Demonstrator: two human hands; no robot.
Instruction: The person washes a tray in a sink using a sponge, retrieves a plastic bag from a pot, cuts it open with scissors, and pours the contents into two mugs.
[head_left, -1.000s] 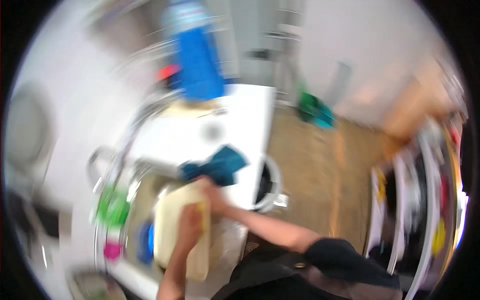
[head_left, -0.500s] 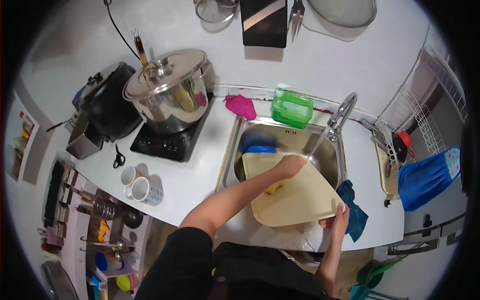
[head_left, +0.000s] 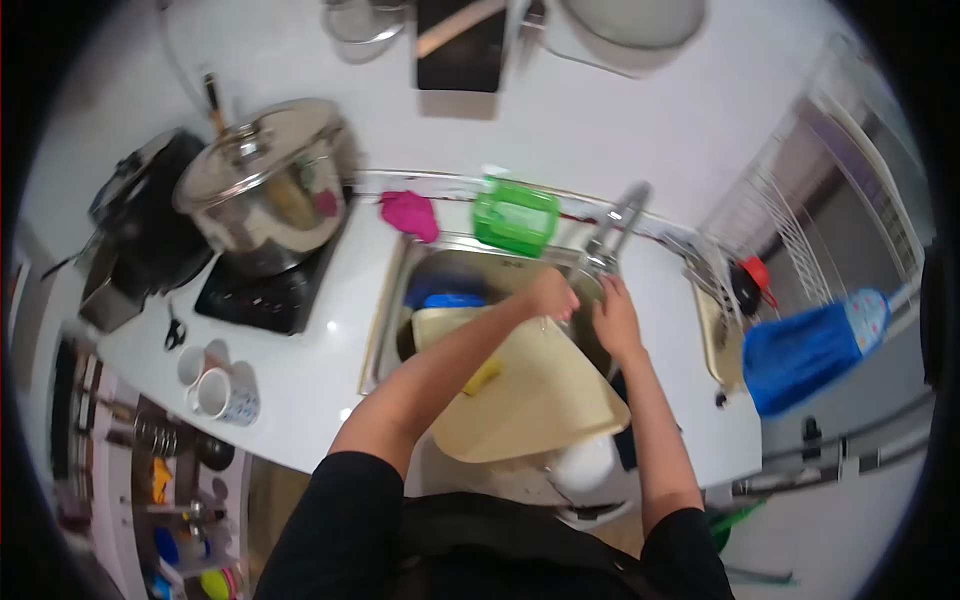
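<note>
A cream tray or board (head_left: 540,400) lies tilted across the sink (head_left: 375,345), its near corner over the front counter. Above its far edge, my left hand (head_left: 552,297) is curled closed; I see nothing in its fingers. My right hand (head_left: 617,318) is raised beside the base of the faucet (head_left: 622,220), fingers stretched out and apart; blur hides whether they touch it. A yellow sponge (head_left: 484,377) sits on the tray, partly behind my left forearm. Something blue (head_left: 455,301) shows in the sink beyond the tray.
A green bottle (head_left: 515,217) and pink cloth (head_left: 410,214) sit behind the sink. Left are a steel pot (head_left: 265,200) on a black cooktop (head_left: 265,298), scissors (head_left: 174,327) and mugs (head_left: 228,397). A blue towel (head_left: 815,355) hangs right, near a wire rack (head_left: 780,215).
My right hand has let go of the tray's near right corner and moved up to the faucet. My left hand has lifted slightly toward the far edge. The view has shifted right.
</note>
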